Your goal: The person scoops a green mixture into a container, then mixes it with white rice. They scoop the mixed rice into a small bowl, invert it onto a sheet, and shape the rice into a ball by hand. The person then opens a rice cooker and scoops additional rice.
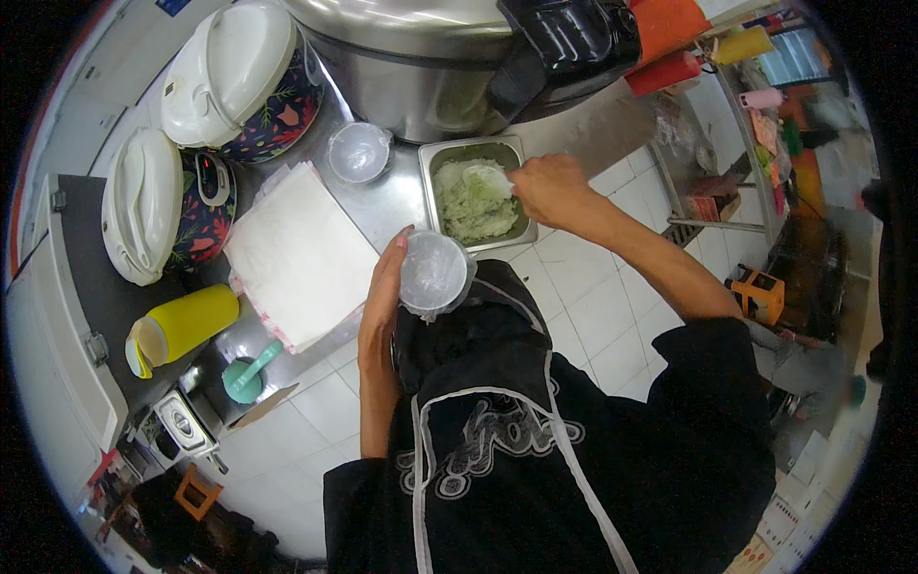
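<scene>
A round bowl covered in clear plastic film [433, 273] rests in my left hand [387, 276], its fingers along the left side of the rim. My right hand [551, 188] grips a pale scoop [485, 181]; the fist covers its handle. The scoop's head lies in a mass of pale green, rice-like food [466, 215]. That food sits in a rectangular stainless steel pan [529, 237] at the counter's edge, just beyond the bowl. A second film-covered bowl [358, 154] stands left of the pan.
Behind the pan looms a large stainless steel cooker [401, 93] with a black handle part [574, 43]. White paper sheets [305, 258] are stacked at left. Past them stand two flower-patterned pots with white lids [233, 68], [143, 208], a yellow bottle [190, 323] and a teal scoop [244, 380].
</scene>
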